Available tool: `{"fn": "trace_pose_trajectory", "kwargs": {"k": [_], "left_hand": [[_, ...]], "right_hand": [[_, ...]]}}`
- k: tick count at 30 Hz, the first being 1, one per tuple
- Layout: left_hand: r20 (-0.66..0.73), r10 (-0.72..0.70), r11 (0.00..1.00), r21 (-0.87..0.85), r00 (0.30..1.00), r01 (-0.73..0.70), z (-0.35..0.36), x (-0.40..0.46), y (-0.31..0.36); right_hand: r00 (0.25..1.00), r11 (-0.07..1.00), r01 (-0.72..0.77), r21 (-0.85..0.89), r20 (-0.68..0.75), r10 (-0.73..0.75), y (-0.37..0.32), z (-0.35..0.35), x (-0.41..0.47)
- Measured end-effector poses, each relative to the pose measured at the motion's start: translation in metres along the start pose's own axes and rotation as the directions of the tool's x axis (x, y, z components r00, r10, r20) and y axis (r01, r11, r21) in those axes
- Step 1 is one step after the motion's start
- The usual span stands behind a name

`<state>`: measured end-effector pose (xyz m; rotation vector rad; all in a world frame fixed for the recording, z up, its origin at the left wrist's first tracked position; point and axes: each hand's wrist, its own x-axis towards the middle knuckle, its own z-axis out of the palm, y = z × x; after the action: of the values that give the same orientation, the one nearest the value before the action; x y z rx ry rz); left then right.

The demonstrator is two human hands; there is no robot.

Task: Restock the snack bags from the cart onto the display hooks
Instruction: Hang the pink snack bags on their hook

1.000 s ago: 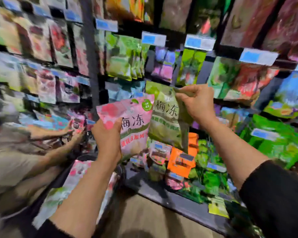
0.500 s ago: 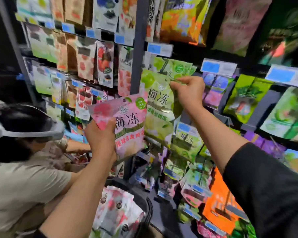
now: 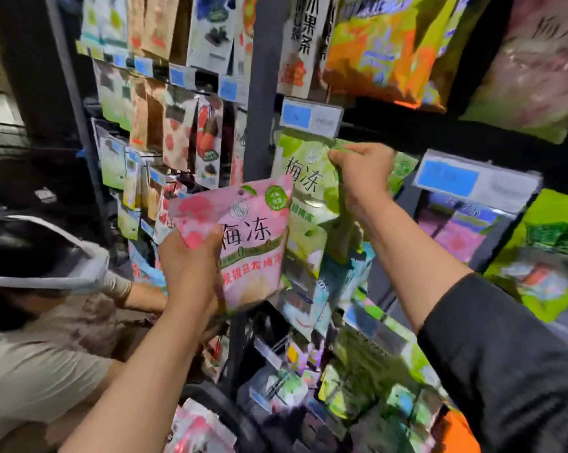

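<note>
your right hand pinches the top edge of a green bag at centre frame, just under a blue price tag; whether it is on a hook looks unclear through the blur. your left hand grips the lower left of a pink bag, overlapping the green one. more pink bags lie in the cart at bottom centre. another person crouches at lower left.

Pink bag left of (overlapping) green bag, price tag above
</note>
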<state>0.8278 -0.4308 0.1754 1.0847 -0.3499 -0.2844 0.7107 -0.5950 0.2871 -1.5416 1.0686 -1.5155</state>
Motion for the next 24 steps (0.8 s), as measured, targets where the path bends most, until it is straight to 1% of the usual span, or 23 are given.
{"fn": "trace_pose_trajectory", "kwargs": {"k": [2, 4, 12, 14, 17, 19, 22, 24], "left_hand": [[0.012, 0.005, 1.000, -0.026, 1.000, -0.005, 0.009, 0.000, 0.000], [0.028, 0.006, 1.000, -0.025, 1.000, -0.006, 0.017, 0.001, 0.000], [0.072, -0.052, 0.997, -0.051, 0.996, 0.056, 0.025, 0.010, -0.007], [0.083, -0.058, 0.997, -0.055, 0.995, 0.063, 0.026, 0.011, -0.007], [0.112, -0.057, 0.997, -0.053, 0.992, 0.063, 0.025, 0.013, -0.009], [0.126, -0.075, 0.996, -0.045, 0.989, 0.081, 0.023, 0.016, -0.010], [0.179, -0.091, 0.994, -0.040, 0.980, 0.100, 0.022, 0.019, -0.010], [0.212, -0.087, 0.994, -0.043, 0.973, 0.099, 0.022, 0.019, -0.009]], "right_hand": [[0.999, 0.999, 0.052, -0.007, 0.017, -0.051, -0.001, 0.004, 0.009], [0.997, 0.997, 0.072, -0.035, 0.030, -0.071, -0.001, 0.009, 0.017], [0.989, 0.962, 0.120, -0.243, -0.055, -0.137, 0.003, 0.018, 0.023], [0.985, 0.944, 0.110, -0.311, -0.094, -0.146, 0.002, 0.021, 0.023], [0.981, 0.932, 0.026, -0.361, -0.168, -0.093, 0.007, 0.021, 0.028], [0.982, 0.918, -0.001, -0.396, -0.175, -0.074, 0.013, 0.018, 0.033], [0.979, 0.867, -0.005, -0.499, -0.180, -0.098, 0.021, 0.014, 0.039], [0.966, 0.839, -0.003, -0.544, -0.218, -0.138, 0.025, 0.008, 0.028]]}}
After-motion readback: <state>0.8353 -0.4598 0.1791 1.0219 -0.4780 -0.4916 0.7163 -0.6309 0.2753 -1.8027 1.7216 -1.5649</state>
